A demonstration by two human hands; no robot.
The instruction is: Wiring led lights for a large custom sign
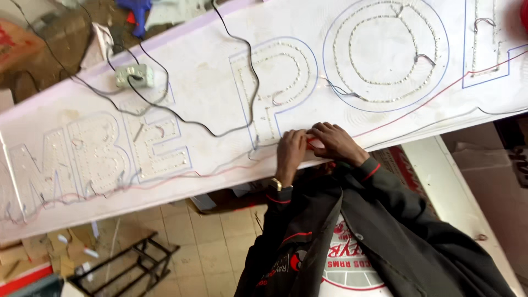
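Both hands at the near edge of the white sign board (209, 104), below the outlined letters. My left hand (290, 149) and right hand (333, 141) pinch a small red piece (312, 143) between fingertips, touching each other. It looks light and thin, likely tape or wire sheath; take it at the tips. The board is stiff, matte, studded with tiny LED dots; a thin black cable (181, 115) loops limply across it.
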